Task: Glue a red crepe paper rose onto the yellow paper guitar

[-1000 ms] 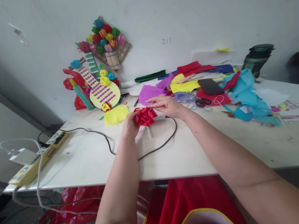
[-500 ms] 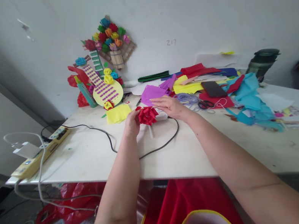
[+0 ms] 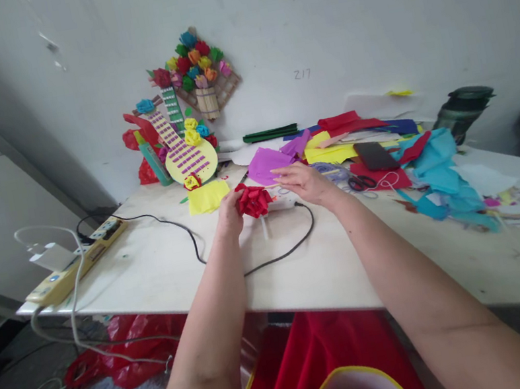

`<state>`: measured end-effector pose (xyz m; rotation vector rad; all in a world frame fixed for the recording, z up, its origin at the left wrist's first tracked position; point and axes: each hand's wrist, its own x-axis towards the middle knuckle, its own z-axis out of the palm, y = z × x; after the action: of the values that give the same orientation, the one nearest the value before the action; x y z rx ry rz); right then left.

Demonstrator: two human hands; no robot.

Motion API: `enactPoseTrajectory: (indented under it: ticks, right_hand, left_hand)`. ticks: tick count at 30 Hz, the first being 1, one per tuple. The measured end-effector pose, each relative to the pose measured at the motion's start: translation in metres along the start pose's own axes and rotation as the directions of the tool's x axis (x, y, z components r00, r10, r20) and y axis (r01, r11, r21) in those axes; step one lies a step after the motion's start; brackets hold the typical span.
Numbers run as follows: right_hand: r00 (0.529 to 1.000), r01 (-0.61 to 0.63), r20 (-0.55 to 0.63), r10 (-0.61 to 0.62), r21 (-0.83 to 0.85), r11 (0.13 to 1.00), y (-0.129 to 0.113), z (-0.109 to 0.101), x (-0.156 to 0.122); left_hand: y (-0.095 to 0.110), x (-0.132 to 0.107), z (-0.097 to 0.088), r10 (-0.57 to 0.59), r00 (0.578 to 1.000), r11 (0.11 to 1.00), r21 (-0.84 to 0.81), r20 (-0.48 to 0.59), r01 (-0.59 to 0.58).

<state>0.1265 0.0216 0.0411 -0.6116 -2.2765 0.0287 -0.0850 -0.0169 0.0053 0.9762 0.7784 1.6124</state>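
Observation:
My left hand [image 3: 230, 214] is closed on the left edge of a red paper flower [image 3: 254, 200], holding it just over the table. To the flower's right, my right hand [image 3: 306, 183] pinches a thin stick [image 3: 333, 172] that lies roughly level, its left end reaching toward the petals. Whether the stick touches the flower I cannot tell. Beneath and beside the flower lies a white tool [image 3: 282, 204] with a black cord, probably a glue gun, partly hidden. A yellow paper piece [image 3: 209, 197] and a purple one [image 3: 267, 165] lie just beyond my hands.
On the left stands a power strip [image 3: 76, 264] with plugs and cables. Paper-flower crafts [image 3: 191, 160] and a glue bottle [image 3: 154, 163] lean at the back wall. Rightward are scissors [image 3: 361, 183], a phone [image 3: 376, 155], blue crepe paper [image 3: 439, 169] and a dark bottle [image 3: 464, 111].
The flower has turned in my left hand, its centre tipped differently. My right hand has drawn slightly right from the petals, and the stick in it now shows. The view has shifted a little.

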Motion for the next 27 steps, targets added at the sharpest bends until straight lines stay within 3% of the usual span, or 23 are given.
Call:
enactPoseTrajectory:
  ticks: [21, 27]
  right_hand:
    - [0.999, 0.040, -0.019, -0.042, -0.081, 0.996, 0.0087, 0.0015, -0.0027]
    - [0.999, 0.049, -0.014, -0.051, -0.103, 0.993, 0.0074, 0.0035, -0.0021]
  left_hand:
    - [0.0047, -0.0039, 0.0018, 0.013, 0.999, 0.999, 0.045, 0.032, -0.015]
    - [0.0049, -0.0026, 0.0031, 0.003, 1.000, 1.000, -0.003, -0.029, -0.003]
